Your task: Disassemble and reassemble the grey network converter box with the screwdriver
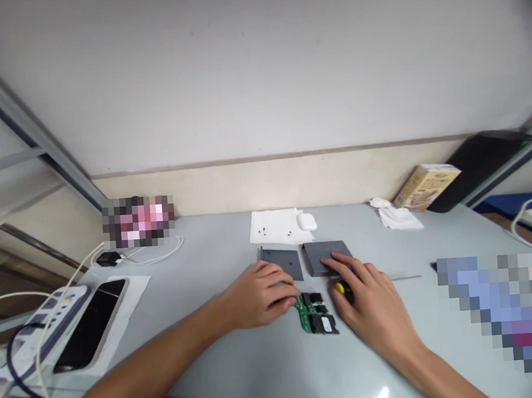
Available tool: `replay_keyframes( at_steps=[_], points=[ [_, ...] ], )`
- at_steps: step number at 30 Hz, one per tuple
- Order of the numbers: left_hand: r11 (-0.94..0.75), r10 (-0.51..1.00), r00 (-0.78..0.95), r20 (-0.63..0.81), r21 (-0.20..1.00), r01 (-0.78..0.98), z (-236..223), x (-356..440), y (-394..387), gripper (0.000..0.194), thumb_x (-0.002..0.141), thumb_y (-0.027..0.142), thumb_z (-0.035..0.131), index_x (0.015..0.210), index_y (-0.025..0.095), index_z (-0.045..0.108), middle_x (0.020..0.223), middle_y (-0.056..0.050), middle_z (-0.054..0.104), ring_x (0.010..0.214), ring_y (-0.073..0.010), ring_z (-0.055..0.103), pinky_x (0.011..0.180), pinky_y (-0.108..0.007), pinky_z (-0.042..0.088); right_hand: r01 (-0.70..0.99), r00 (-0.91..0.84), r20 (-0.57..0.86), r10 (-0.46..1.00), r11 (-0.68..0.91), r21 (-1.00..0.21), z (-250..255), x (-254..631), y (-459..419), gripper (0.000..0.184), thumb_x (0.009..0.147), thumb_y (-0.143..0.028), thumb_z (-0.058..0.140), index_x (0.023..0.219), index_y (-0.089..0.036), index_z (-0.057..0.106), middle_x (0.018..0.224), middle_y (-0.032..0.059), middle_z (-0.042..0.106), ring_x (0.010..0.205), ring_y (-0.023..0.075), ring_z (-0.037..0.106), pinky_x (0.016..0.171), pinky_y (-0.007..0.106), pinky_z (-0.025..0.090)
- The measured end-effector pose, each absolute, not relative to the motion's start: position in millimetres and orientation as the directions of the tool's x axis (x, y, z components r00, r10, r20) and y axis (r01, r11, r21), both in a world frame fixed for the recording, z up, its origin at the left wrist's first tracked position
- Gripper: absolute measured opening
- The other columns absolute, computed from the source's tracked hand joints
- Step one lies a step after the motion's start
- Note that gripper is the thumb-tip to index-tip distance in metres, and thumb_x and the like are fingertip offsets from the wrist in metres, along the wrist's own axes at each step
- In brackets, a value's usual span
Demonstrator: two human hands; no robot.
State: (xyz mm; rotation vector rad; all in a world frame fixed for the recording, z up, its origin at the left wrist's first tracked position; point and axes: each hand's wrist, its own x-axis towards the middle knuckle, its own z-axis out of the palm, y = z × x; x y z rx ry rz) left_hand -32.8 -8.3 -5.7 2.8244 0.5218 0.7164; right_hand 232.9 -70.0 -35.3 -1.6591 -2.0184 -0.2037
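Note:
My left hand (267,292) is closed, with thumb and index finger at the upper left corner of a green circuit board (304,320) that carries black parts and a white label. My right hand (373,297) holds a screwdriver (342,288) with a yellow-and-black handle under the palm. Its thin shaft sticks out to the right. Two fingers of that hand stretch onto a dark grey casing half (317,257). Beyond my left fingers lies a second dark grey casing plate (288,259), partly covered by the hand.
Several tiny dark screws lie on white paper (274,222), beside a white earbud case (307,221). A phone (93,323), power strip (65,310) and cables are at left. At back right stand a yellow box (427,187) and crumpled tissue (400,218).

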Motion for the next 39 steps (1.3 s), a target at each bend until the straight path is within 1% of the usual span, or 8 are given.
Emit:
replay_keyframes(
  at_steps=[4, 8, 12, 17, 21, 26, 32, 39],
  points=[
    [-0.870, 0.490, 0.735, 0.469, 0.309, 0.383, -6.5, -33.8, -5.9, 0.023, 0.104, 0.018, 0.049, 0.109, 0.020, 0.071, 0.111, -0.007, 0.076, 0.103, -0.0189, 0.067, 0.093, -0.036, 0.046, 0.946, -0.118, 0.469, 0.875, 0.242, -0.215, -34.1, 232.9, -70.3, 0.039, 0.097, -0.026, 0.051, 0.133, -0.024, 0.068, 0.137, 0.0097, 0.068, 0.104, 0.0284, 0.064, 0.086, 0.045, 0.051],
    [-0.858, 0.512, 0.698, 0.500, 0.323, 0.399, -10.9, -35.1, -2.8, 0.023, 0.101, 0.013, 0.049, 0.107, 0.019, 0.071, 0.108, -0.006, 0.077, 0.101, -0.0177, 0.068, 0.093, -0.036, 0.045, 0.935, -0.111, 0.459, 0.881, 0.249, -0.251, -33.3, 233.2, -70.4, 0.040, 0.098, -0.026, 0.052, 0.134, -0.024, 0.068, 0.138, 0.0095, 0.068, 0.106, 0.0286, 0.063, 0.089, 0.046, 0.052],
    [-0.849, 0.522, 0.721, 0.457, 0.356, 0.389, -12.8, -35.6, -1.9, 0.025, 0.102, 0.014, 0.049, 0.106, 0.020, 0.073, 0.105, -0.004, 0.080, 0.099, -0.0176, 0.069, 0.097, -0.037, 0.045, 0.917, -0.120, 0.460, 0.880, 0.276, -0.287, -33.1, 234.4, -70.8, 0.041, 0.098, -0.026, 0.051, 0.135, -0.024, 0.069, 0.139, 0.0106, 0.067, 0.106, 0.0283, 0.064, 0.090, 0.047, 0.053],
    [-0.827, 0.546, 0.727, 0.415, 0.407, 0.388, -8.3, -34.1, -4.6, 0.028, 0.103, 0.017, 0.047, 0.115, 0.022, 0.072, 0.108, -0.004, 0.081, 0.096, -0.0182, 0.070, 0.099, -0.040, 0.043, 0.915, -0.139, 0.462, 0.876, 0.291, -0.278, -33.9, 235.5, -71.2, 0.044, 0.098, -0.026, 0.051, 0.139, -0.025, 0.068, 0.140, 0.0111, 0.067, 0.106, 0.0284, 0.064, 0.089, 0.048, 0.054],
    [-0.804, 0.574, 0.729, 0.373, 0.428, 0.413, -5.2, -33.2, -7.3, 0.027, 0.106, 0.023, 0.047, 0.119, 0.022, 0.071, 0.112, -0.004, 0.080, 0.101, -0.0192, 0.070, 0.103, -0.042, 0.039, 0.922, -0.124, 0.474, 0.872, 0.278, -0.270, -35.2, 235.0, -70.9, 0.043, 0.099, -0.028, 0.051, 0.137, -0.025, 0.069, 0.138, 0.0116, 0.067, 0.106, 0.0294, 0.064, 0.089, 0.048, 0.053],
    [-0.799, 0.579, 0.733, 0.358, 0.428, 0.422, -7.6, -33.7, -6.5, 0.027, 0.106, 0.025, 0.048, 0.121, 0.022, 0.070, 0.123, -0.006, 0.078, 0.109, -0.0210, 0.069, 0.107, -0.044, 0.037, 0.921, -0.123, 0.472, 0.873, 0.278, -0.274, -35.1, 235.1, -71.2, 0.043, 0.099, -0.027, 0.050, 0.138, -0.024, 0.068, 0.138, 0.0118, 0.067, 0.108, 0.0302, 0.064, 0.090, 0.048, 0.052],
    [-0.799, 0.583, 0.712, 0.392, 0.439, 0.412, -8.1, -33.5, -5.0, 0.026, 0.105, 0.019, 0.047, 0.114, 0.021, 0.071, 0.121, -0.006, 0.078, 0.111, -0.0199, 0.070, 0.108, -0.043, 0.037, 0.924, -0.131, 0.477, 0.869, 0.281, -0.258, -35.0, 235.1, -70.9, 0.044, 0.098, -0.026, 0.051, 0.138, -0.022, 0.067, 0.139, 0.0117, 0.066, 0.106, 0.0299, 0.063, 0.090, 0.048, 0.052],
    [-0.823, 0.568, 0.653, 0.501, 0.355, 0.444, -11.6, -34.6, -1.2, 0.025, 0.100, 0.011, 0.050, 0.109, 0.021, 0.070, 0.119, -0.006, 0.076, 0.120, -0.0212, 0.066, 0.105, -0.041, 0.040, 0.929, -0.115, 0.468, 0.876, 0.261, -0.261, -35.8, 234.8, -70.4, 0.043, 0.099, -0.027, 0.051, 0.138, -0.023, 0.067, 0.141, 0.0116, 0.066, 0.106, 0.0297, 0.063, 0.091, 0.048, 0.053]
  ],
)
